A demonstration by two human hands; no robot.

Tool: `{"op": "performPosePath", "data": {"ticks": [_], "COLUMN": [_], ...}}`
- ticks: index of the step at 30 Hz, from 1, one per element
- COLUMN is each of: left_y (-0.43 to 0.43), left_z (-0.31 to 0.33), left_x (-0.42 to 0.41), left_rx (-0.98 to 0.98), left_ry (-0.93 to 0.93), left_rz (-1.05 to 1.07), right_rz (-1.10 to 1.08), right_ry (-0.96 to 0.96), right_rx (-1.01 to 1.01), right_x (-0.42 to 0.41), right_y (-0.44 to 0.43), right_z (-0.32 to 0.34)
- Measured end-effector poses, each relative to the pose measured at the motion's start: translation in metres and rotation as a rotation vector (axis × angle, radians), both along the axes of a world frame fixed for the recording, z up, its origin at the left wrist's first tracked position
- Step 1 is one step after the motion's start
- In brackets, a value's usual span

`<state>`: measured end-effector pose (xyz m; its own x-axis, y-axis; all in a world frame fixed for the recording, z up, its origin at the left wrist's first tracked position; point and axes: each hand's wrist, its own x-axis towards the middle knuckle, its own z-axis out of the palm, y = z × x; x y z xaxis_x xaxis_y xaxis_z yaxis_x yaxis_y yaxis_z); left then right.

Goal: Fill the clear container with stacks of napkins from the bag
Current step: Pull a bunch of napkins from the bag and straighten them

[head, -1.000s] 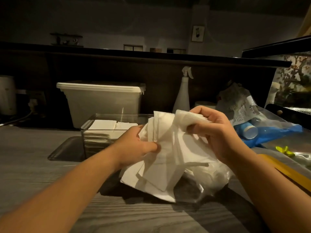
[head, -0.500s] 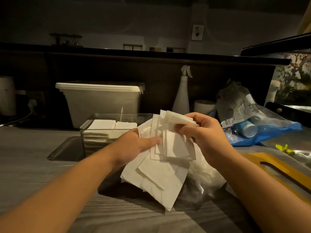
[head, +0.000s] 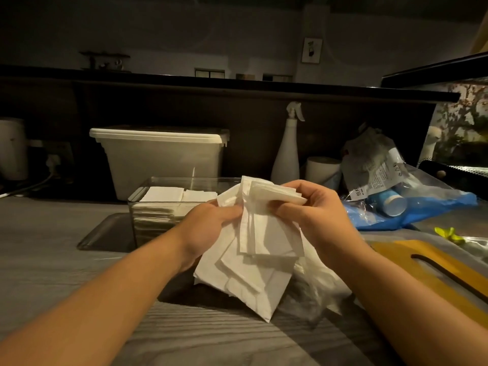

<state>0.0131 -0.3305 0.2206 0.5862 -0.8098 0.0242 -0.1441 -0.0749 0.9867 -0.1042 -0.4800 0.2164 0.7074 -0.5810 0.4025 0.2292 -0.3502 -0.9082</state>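
White napkins (head: 253, 249), blue bag (head: 422, 210).

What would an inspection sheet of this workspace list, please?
Surface: grey wood-grain counter, dimly lit.
Job's things: clear container partly filled with napkin stacks; loose napkins in both hands; clear bag beneath them.
Clutter: lidded white bin, spray bottle, blue bag, yellow board.
Hands: left hand grips the loose napkins; right hand pinches a folded bunch of them.
Cables: one cable at far left, by a white appliance.
Surroundings: dark shelf above the counter; framed picture on the wall.
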Motion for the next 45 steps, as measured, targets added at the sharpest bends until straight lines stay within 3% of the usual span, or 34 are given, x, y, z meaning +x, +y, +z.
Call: {"op": "performPosePath", "data": {"ticks": [5,12,21,27,36,41,45], "left_y": [-0.001,-0.003,-0.002,0.003,0.000,0.001,-0.001], "left_z": [-0.001,-0.002,-0.002,-0.001,-0.003,0.001,0.003], "left_x": [-0.002,-0.005,-0.004,0.000,0.004,0.007,0.006], "left_rx": [-0.044,-0.052,-0.053,0.059,0.068,-0.003,-0.073], "left_ry": [0.002,-0.002,0.017,-0.108,-0.160,-0.126,-0.083], "left_rz": [-0.109,-0.009,-0.023,-0.183,-0.123,-0.020,0.116], "right_rz": [-0.031,-0.044,0.053,-0.070,-0.141,-0.179,0.045], "right_ry": [-0.028,-0.039,-0.010,-0.110,-0.235,-0.393,-0.374], "right_rx": [-0.020,-0.006,0.213,0.063,-0.040,0.209,0.297], "right_x": [0.001,0.002,0.003,0.000,-0.004,-0.012,-0.015], "right_y": [0.002,0.003,-0.002,0.002,0.000,-0.012,-0.010], "right_z": [-0.003,-0.004,-0.001,0.000,0.001,0.011,0.016]}}
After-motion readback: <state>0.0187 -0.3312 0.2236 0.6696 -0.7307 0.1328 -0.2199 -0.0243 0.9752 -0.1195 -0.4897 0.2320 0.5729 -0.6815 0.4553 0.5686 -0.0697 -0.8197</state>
